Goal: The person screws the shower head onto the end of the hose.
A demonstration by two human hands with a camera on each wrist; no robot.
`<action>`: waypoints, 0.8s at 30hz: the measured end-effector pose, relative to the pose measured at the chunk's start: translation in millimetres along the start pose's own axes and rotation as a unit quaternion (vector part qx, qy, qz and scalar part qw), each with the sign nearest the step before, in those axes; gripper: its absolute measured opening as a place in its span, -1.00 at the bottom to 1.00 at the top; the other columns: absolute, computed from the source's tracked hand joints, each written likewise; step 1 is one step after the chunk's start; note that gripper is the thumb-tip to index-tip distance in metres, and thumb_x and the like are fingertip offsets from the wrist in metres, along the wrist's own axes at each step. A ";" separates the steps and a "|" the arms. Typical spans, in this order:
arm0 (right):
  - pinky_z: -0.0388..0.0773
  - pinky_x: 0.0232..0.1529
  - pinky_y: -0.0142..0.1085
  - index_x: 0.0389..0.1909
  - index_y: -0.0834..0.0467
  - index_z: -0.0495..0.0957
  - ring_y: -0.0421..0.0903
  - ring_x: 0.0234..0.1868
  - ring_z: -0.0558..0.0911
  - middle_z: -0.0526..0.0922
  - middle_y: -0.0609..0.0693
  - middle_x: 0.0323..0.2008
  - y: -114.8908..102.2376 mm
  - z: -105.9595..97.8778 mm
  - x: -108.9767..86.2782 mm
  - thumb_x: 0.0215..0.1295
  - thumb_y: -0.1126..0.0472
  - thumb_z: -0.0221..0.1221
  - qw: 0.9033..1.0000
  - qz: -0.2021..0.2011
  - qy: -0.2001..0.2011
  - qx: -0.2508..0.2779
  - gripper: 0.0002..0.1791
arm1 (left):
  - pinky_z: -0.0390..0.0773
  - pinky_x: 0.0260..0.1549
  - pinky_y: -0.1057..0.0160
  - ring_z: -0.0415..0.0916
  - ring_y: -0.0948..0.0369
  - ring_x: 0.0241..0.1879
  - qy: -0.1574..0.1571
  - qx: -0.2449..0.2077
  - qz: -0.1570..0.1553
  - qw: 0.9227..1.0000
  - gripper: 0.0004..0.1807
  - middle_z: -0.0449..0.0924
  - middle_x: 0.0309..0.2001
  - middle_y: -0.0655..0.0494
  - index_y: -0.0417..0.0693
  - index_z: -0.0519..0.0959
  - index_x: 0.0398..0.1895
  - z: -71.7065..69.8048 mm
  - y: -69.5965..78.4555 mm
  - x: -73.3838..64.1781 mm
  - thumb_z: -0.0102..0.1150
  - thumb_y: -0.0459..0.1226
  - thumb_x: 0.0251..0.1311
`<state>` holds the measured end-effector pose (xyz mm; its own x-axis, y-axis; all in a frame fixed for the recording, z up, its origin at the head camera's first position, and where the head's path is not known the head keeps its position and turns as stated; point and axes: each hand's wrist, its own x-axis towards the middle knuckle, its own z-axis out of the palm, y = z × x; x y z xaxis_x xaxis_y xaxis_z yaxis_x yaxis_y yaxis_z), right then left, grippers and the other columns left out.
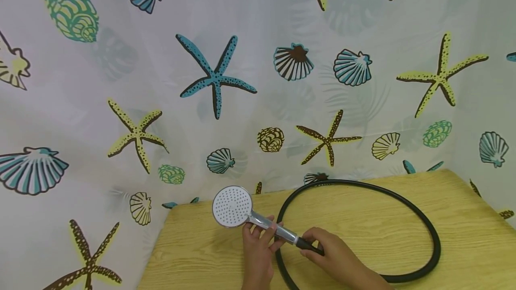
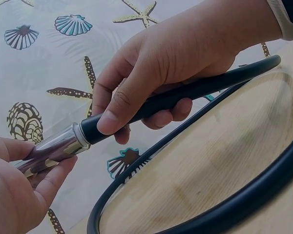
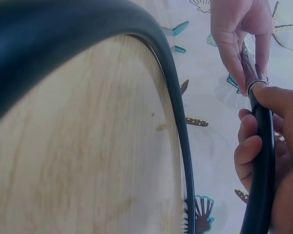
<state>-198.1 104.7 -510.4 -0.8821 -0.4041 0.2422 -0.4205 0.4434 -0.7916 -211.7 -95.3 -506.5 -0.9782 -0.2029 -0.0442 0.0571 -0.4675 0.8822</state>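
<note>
A chrome shower head (image 1: 232, 206) with a round, dotted white face is tilted up to the left above the table in the head view. My left hand (image 1: 258, 252) holds its metal handle (image 1: 263, 222) between thumb and fingers. At the handle's lower end, my right hand (image 1: 336, 254) grips the end of a black hose (image 1: 428, 227). The left wrist view shows the hose end right at a metal ring (image 2: 80, 135), with the right thumb lying along it. Both hands also appear in the right wrist view, the hose running down through the right palm.
The rest of the hose forms a wide loop across the wood-grain table (image 1: 189, 249), arching near its back edge. Behind and at both sides hangs a white curtain (image 1: 250, 133) printed with starfish and shells, close against the table's back edge.
</note>
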 end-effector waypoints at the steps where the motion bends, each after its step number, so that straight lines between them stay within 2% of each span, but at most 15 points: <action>1: 0.56 -0.47 -0.46 -0.03 -0.08 0.57 -0.36 -0.47 0.49 0.68 -0.17 -0.15 0.1 0.0 -0.1 0.36 0.01 0.28 1.000 -0.001 0.001 0.000 -0.78 | 0.80 -0.19 0.07 0.70 0.02 0.01 -0.001 0.001 0.000 1.000 -0.36 0.51 0.11 -0.08 -0.14 0.11 0.34 -0.3 0.0 0.0 0.22 -0.43 0.30; 9: 0.62 -0.33 -0.47 -0.05 -0.09 0.60 -0.37 -0.34 0.56 0.63 -0.22 -0.17 0.4 0.1 -0.9 0.37 0.03 0.28 1.000 -0.018 0.006 -0.005 -0.81 | 0.80 -0.17 0.07 0.70 0.00 0.02 0.000 0.001 -0.001 1.000 -0.34 0.50 0.12 -0.11 -0.14 0.10 0.35 -0.5 0.6 0.0 0.23 -0.43 0.30; 20: 0.52 -0.49 -0.47 -0.01 -0.01 0.64 -0.41 -0.46 0.43 0.67 -0.17 -0.19 -0.1 -0.7 -2.8 0.45 -0.04 0.17 0.999 -0.029 0.002 -0.016 -0.74 | 0.80 -0.19 0.09 0.70 0.00 0.02 -0.001 0.000 0.001 1.000 -0.35 0.52 0.10 -0.08 -0.13 0.11 0.32 -0.8 0.4 0.0 0.24 -0.43 0.29; 24: 0.51 -0.45 -0.48 0.02 0.02 0.64 -0.42 -0.41 0.42 0.67 -0.15 -0.18 -1.3 -1.2 -2.4 0.48 -0.04 0.13 0.999 -0.032 -0.009 -0.020 -0.71 | 0.80 -0.16 0.08 0.70 0.01 0.01 -0.003 0.003 0.003 1.000 -0.35 0.51 0.12 -0.09 -0.14 0.10 0.34 -1.3 0.7 0.0 0.23 -0.43 0.30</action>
<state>-195.6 106.0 -509.4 -0.8495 -0.4471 0.2800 -0.4837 0.4483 -0.7517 -211.3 -96.8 -506.4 -0.9790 -0.2005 -0.0361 0.0618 -0.4613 0.8851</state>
